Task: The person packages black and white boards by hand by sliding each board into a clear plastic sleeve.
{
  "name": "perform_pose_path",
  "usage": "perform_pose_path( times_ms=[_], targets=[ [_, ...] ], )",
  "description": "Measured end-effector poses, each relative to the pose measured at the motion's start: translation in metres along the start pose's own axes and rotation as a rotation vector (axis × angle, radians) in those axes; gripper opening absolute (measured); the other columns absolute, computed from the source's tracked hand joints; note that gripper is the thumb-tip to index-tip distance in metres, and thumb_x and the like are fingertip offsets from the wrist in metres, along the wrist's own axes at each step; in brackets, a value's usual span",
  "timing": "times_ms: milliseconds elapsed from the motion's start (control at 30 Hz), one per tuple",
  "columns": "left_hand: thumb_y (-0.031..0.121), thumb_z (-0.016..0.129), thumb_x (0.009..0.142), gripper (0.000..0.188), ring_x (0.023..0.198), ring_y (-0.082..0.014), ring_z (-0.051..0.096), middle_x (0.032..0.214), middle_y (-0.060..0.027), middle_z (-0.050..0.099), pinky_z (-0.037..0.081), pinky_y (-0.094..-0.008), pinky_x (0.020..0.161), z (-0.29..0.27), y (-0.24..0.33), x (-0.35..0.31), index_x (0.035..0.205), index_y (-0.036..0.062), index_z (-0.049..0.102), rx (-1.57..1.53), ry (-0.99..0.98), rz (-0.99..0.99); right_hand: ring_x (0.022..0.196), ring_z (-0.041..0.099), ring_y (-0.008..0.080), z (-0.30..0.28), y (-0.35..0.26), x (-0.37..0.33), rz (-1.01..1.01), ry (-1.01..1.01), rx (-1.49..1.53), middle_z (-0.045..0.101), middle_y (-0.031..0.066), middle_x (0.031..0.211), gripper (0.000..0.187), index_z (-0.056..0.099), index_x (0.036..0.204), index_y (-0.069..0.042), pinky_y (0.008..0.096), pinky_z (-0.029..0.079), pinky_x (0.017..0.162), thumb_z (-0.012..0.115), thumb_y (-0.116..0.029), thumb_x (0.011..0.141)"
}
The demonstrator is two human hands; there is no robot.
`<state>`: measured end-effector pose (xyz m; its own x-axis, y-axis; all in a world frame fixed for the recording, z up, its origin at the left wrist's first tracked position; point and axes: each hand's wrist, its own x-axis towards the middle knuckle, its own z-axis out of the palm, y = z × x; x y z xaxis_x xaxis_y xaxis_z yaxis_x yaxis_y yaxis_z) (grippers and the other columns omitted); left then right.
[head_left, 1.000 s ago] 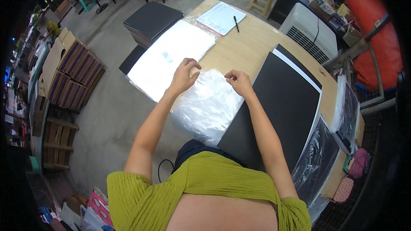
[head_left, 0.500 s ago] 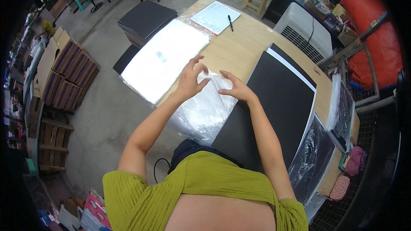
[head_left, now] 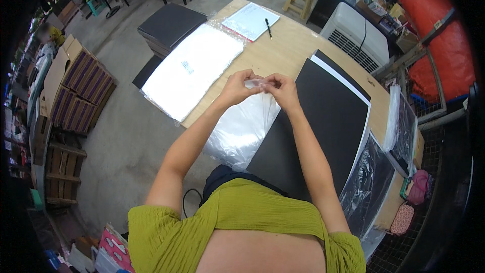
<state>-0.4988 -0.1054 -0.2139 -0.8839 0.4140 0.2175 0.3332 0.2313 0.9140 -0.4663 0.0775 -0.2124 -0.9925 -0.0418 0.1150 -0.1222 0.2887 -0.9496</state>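
Note:
A clear plastic bag (head_left: 241, 124) lies over the near edge of the wooden table (head_left: 283, 38), its far end lifted between my hands. My left hand (head_left: 241, 87) pinches that end with thumb and fingers. Close against it, my right hand (head_left: 282, 91) grips the same plastic edge, the fingertips nearly meeting. Right of the bag, partly under its side, rests a large black sheet (head_left: 323, 116), with a white sheet (head_left: 348, 83) showing along its far and right edges. To the left lies a stack of white sheets (head_left: 194, 65) in clear plastic.
Beyond the white stack are a paper form (head_left: 250, 21) and a black pen (head_left: 269, 29). Black boards (head_left: 172, 23) are piled off the table's left edge. A grey-white slatted unit (head_left: 358, 35) stands at the right. Cardboard boxes (head_left: 83, 83) are stacked on the far left.
My hands were apart with curved fingers above the plastic bag. They have come together and now pinch its far edge, which is raised.

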Motion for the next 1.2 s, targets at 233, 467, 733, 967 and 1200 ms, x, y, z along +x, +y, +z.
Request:
perform_pose_path(
  times_ms=[233, 467, 733, 967, 1200],
  targets=[
    [0.023, 0.080, 0.072, 0.033, 0.068, -0.0093, 0.057, 0.068, -0.0042, 0.060, 0.044, -0.0235, 0.058, -0.005, 0.005, 0.008, 0.087, 0.0016, 0.060, 0.121, -0.028, -0.163, 0.068, 0.067, 0.0159, -0.003, -0.001, -0.019, -0.093, 0.379, -0.234, 0.069, 0.0068, 0.074, 0.007, 0.067, 0.087, -0.001, 0.0299, 0.051, 0.065, 0.065, -0.006, 0.083],
    [0.045, 0.047, 0.096, 0.046, 0.072, -0.0146, 0.058, 0.082, -0.0046, 0.064, 0.045, -0.0250, 0.057, -0.012, 0.000, -0.015, 0.091, 0.0027, 0.064, -0.280, -1.370, -0.254, 0.081, 0.068, 0.0186, -0.008, 0.037, -0.014, 0.287, -0.366, 0.481, 0.070, 0.0137, 0.089, 0.019, 0.060, 0.088, 0.001, 0.0326, 0.053, 0.073, 0.058, -0.018, 0.090],
    [0.022, 0.048, 0.097, 0.028, 0.093, -0.0221, 0.063, 0.095, -0.0109, 0.066, 0.052, -0.0397, 0.080, -0.140, -0.026, -0.056, 0.103, 0.0006, 0.065, -1.103, -0.978, 0.021, 0.087, 0.067, 0.0281, -0.001, -0.058, -0.063, -0.459, -1.764, 0.781, 0.070, 0.0149, 0.094, 0.032, 0.066, 0.104, 0.004, 0.0416, 0.053, 0.082, 0.070, -0.021, 0.084],
    [0.024, 0.060, 0.090, 0.021, 0.073, -0.0146, 0.057, 0.084, -0.0040, 0.064, 0.049, -0.0306, 0.069, -0.082, 0.039, -0.065, 0.098, 0.0045, 0.063, -0.511, -1.033, 0.076, 0.086, 0.065, 0.0283, -0.081, -0.148, -0.115, -0.732, -0.115, 1.404, 0.067, 0.0121, 0.086, 0.024, 0.059, 0.097, 0.000, 0.0471, 0.052, 0.080, 0.052, -0.022, 0.091],
    [0.023, 0.062, 0.088, 0.019, 0.069, -0.0141, 0.056, 0.080, -0.0029, 0.062, 0.047, -0.0301, 0.066, -0.024, 0.073, -0.035, 0.095, 0.0050, 0.063, -0.508, -1.227, 0.073, 0.080, 0.062, 0.0255, -0.116, -0.114, -0.200, -0.483, 0.066, 1.168, 0.066, 0.0106, 0.082, 0.021, 0.060, 0.094, -0.001, 0.0436, 0.051, 0.075, 0.053, -0.020, 0.088]
  ],
)
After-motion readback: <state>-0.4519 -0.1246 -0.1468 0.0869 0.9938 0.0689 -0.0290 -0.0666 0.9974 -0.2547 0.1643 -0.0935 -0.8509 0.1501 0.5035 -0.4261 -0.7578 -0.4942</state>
